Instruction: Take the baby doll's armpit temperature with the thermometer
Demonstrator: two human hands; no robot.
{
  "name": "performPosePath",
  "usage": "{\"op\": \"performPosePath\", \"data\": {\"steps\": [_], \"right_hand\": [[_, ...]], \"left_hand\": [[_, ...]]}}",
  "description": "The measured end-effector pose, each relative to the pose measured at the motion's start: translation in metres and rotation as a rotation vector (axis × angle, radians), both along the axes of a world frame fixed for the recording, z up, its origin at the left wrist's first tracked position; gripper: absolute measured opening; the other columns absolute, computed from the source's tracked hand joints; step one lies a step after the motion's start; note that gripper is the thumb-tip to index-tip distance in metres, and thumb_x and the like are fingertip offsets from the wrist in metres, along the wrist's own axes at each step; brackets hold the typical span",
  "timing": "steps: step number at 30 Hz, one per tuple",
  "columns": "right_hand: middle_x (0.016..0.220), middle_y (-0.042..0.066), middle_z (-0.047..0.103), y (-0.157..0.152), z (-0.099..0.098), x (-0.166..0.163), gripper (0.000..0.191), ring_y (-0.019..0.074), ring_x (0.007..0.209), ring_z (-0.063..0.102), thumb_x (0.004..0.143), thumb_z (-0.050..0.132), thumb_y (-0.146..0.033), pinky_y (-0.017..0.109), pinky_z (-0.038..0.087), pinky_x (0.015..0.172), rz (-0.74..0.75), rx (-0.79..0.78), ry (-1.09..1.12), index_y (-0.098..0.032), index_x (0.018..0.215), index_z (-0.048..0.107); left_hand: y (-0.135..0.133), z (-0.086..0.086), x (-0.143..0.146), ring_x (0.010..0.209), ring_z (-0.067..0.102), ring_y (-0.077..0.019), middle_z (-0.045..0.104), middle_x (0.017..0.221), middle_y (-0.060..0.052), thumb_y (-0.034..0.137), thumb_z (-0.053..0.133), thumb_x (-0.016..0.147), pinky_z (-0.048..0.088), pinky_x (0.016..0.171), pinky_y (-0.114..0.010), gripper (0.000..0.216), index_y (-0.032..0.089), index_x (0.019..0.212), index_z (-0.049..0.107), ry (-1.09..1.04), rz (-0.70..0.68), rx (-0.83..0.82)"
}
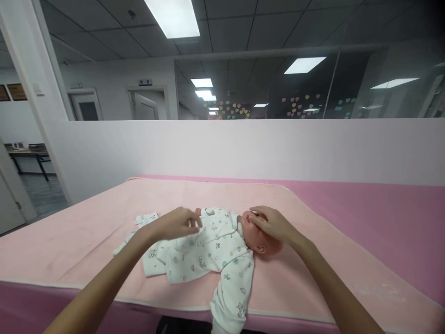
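A baby doll lies on its back on a pink mat, its head to the right. It wears a white top with small printed animals and dots, and matching trousers. The near sleeve stretches toward me over the mat's front edge. Over the doll's face is my right hand, fingers apart and curved, at or just above the cheek; contact is hard to tell. My left hand hovers above the doll's middle, its fingers loosely bent with nothing in them.
The mat covers a darker pink padded surface that shows at the right and front. Behind it stands a white half wall with glass above. At the far left, a dark table stands beyond a doorway.
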State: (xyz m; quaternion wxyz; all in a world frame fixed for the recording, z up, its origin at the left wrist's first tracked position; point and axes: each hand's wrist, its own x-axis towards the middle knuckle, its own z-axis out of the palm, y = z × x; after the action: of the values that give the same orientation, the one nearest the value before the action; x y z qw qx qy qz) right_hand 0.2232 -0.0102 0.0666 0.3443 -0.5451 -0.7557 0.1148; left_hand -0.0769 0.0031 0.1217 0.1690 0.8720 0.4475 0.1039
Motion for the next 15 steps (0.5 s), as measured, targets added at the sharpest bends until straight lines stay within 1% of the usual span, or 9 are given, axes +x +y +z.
{"op": "performPosePath", "data": {"steps": [2,3,5,7,9,10,12,13,15], "right_hand": [[0.094,0.006,0.065,0.007,-0.005,0.016,0.034,0.0214,0.091,0.056,0.081,0.043,-0.043,0.034,0.041,0.082,0.032,-0.111,0.183,-0.019,0.089,0.066],[0.092,0.006,0.066,0.012,-0.008,0.023,0.036,0.0216,0.09,0.057,0.08,0.044,-0.045,0.034,0.042,0.081,0.048,-0.148,0.27,-0.018,0.087,0.066],[0.092,0.006,0.067,0.021,-0.019,0.031,0.039,0.0225,0.092,0.058,0.078,0.048,-0.049,0.033,0.042,0.081,0.082,-0.202,0.454,-0.016,0.086,0.066],[0.094,0.007,0.067,0.028,-0.031,0.036,0.043,0.0237,0.093,0.058,0.075,0.051,-0.051,0.034,0.043,0.083,0.104,-0.246,0.665,-0.014,0.089,0.067],[0.093,0.009,0.068,0.034,-0.042,0.037,0.047,0.0245,0.091,0.06,0.072,0.055,-0.053,0.034,0.044,0.083,0.109,-0.281,0.855,-0.012,0.092,0.067],[0.092,0.009,0.068,0.036,-0.046,0.037,0.048,0.0246,0.089,0.061,0.071,0.056,-0.054,0.034,0.044,0.083,0.108,-0.291,0.925,-0.012,0.092,0.067],[0.09,0.009,0.069,0.039,-0.053,0.038,0.048,0.0243,0.087,0.062,0.07,0.058,-0.053,0.033,0.045,0.082,0.107,-0.299,1.011,-0.011,0.091,0.068],[0.09,0.009,0.069,0.04,-0.055,0.038,0.046,0.0238,0.086,0.063,0.07,0.059,-0.052,0.032,0.045,0.081,0.106,-0.3,1.037,-0.011,0.091,0.068],[0.089,0.009,0.069,0.041,-0.058,0.039,0.044,0.023,0.084,0.063,0.07,0.06,-0.049,0.031,0.046,0.079,0.102,-0.309,1.07,-0.012,0.09,0.068]], "left_hand": [[0.028,-0.004,0.021,0.076,0.06,-0.0184,0.066,0.084,-0.003,0.036,0.046,0.075,0.042,0.061,-0.024,0.028,0.021,0.089,0.065,-0.136,0.027,0.075],[0.043,-0.009,0.032,0.078,0.06,-0.019,0.066,0.087,-0.005,0.038,0.043,0.077,0.044,0.064,-0.025,0.033,0.019,0.096,0.063,-0.171,0.087,0.096],[0.074,-0.025,0.051,0.09,0.059,-0.0195,0.063,0.102,-0.007,0.037,0.035,0.081,0.044,0.073,-0.027,0.039,0.019,0.107,0.058,-0.138,0.263,0.188],[0.098,-0.046,0.064,0.108,0.05,-0.0228,0.053,0.121,-0.012,0.034,0.029,0.084,0.04,0.087,-0.033,0.043,0.014,0.114,0.053,-0.116,0.34,0.233],[0.114,-0.066,0.069,0.123,0.035,-0.0238,0.043,0.133,-0.011,0.032,0.032,0.083,0.03,0.098,-0.038,0.041,0.015,0.115,0.052,-0.081,0.356,0.257],[0.12,-0.075,0.069,0.125,0.034,-0.0229,0.045,0.131,-0.008,0.032,0.035,0.082,0.027,0.1,-0.039,0.037,0.02,0.11,0.055,-0.055,0.347,0.249],[0.126,-0.087,0.066,0.118,0.043,-0.0219,0.059,0.116,-0.004,0.032,0.036,0.081,0.027,0.1,-0.042,0.03,0.025,0.097,0.061,0.001,0.326,0.207],[0.128,-0.09,0.064,0.11,0.05,-0.0229,0.064,0.106,-0.005,0.035,0.034,0.081,0.03,0.097,-0.043,0.032,0.023,0.09,0.063,0.022,0.328,0.183],[0.128,-0.094,0.06,0.095,0.058,-0.0261,0.067,0.093,-0.01,0.043,0.029,0.082,0.038,0.087,-0.043,0.042,0.019,0.081,0.064,0.048,0.358,0.146]]}}
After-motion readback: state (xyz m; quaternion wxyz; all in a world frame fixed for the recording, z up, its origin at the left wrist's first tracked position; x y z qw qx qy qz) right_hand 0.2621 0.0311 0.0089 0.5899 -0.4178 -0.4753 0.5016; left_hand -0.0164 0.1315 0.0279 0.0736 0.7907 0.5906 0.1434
